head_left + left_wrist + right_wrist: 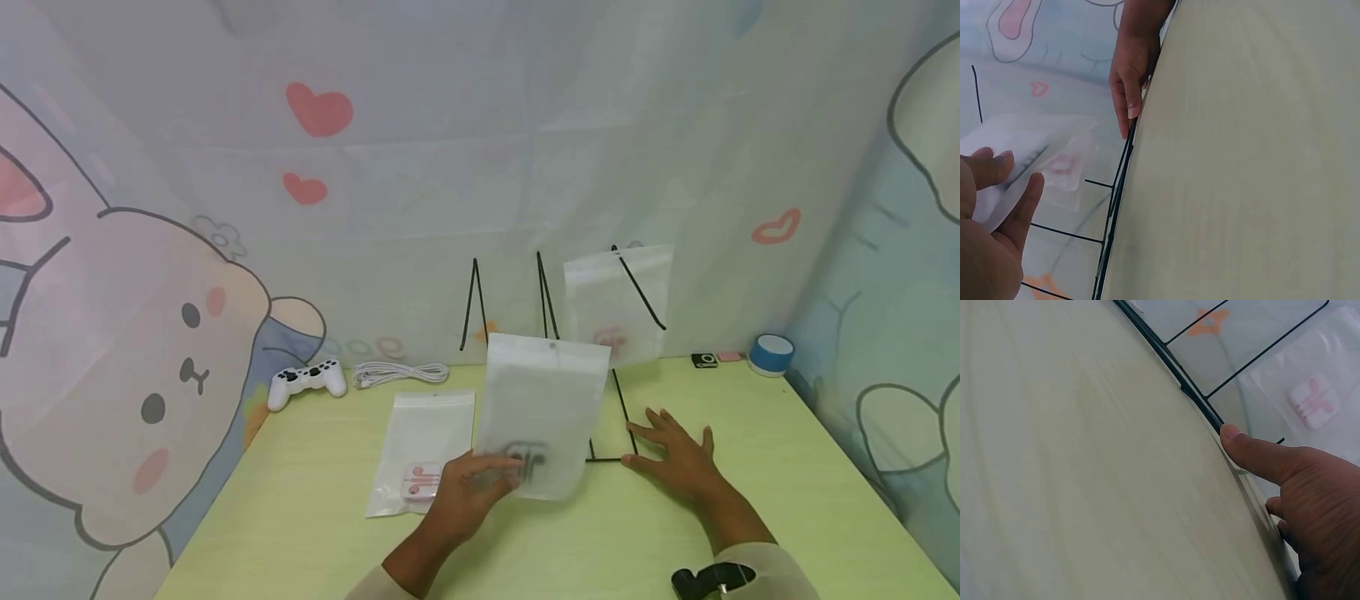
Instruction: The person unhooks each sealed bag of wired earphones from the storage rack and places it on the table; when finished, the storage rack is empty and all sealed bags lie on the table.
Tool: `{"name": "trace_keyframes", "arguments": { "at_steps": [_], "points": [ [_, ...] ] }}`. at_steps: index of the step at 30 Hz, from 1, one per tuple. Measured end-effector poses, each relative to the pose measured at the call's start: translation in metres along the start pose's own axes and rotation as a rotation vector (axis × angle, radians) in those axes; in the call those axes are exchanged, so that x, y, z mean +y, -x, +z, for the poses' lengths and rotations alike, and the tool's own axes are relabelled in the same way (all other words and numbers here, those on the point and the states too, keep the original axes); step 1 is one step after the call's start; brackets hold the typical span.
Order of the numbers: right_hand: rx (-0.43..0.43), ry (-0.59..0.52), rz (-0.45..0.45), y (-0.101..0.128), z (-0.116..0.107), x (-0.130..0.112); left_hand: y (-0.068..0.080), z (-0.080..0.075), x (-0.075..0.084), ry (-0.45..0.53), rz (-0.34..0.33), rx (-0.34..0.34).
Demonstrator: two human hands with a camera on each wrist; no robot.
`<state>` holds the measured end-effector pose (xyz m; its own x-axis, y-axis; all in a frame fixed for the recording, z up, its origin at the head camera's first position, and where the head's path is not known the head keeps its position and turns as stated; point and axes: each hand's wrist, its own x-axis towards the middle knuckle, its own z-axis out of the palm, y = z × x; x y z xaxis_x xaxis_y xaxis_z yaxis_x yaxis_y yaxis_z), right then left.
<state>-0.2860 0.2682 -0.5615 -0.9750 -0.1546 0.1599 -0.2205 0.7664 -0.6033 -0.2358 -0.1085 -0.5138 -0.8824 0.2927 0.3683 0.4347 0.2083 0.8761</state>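
Observation:
My left hand [480, 479] pinches the lower edge of a frosted plastic bag [543, 408] and holds it upright over the yellow-green table [750, 517]; a dark earphone case shows through it. In the left wrist view the fingers [1019, 206] pinch the same bag [1029, 140]. My right hand [675, 454] lies flat with spread fingers on the table, touching the base of a black wire rack [622, 400]. The right wrist view shows the forefinger [1254, 453] pressed by the rack's base wire [1191, 394]. A second bag [618, 304] hangs on the rack.
Another frosted bag [423, 450] with pink earphones lies flat left of my left hand. At the back stand a white game controller [307, 379], a coiled white cable [401, 372], a small black device [704, 360] and a blue-and-white round object [771, 354]. Cartoon-print curtains enclose the table.

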Motion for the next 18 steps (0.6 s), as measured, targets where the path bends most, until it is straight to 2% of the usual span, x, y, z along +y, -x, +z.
{"name": "trace_keyframes", "arguments": {
  "at_steps": [4,6,15,18],
  "points": [
    [0.004,-0.009,-0.005,0.002,-0.001,0.0,-0.003,-0.006,-0.003,0.008,-0.138,-0.001],
    [0.006,-0.01,-0.01,0.002,-0.001,0.0,-0.004,-0.011,-0.003,0.023,-0.18,-0.005],
    [0.006,-0.019,-0.009,0.002,-0.003,0.0,-0.006,-0.047,-0.002,0.023,-0.27,0.026],
    [0.004,-0.024,-0.005,0.002,-0.002,-0.001,-0.005,-0.061,-0.002,0.032,-0.33,0.047]
  ]
}}
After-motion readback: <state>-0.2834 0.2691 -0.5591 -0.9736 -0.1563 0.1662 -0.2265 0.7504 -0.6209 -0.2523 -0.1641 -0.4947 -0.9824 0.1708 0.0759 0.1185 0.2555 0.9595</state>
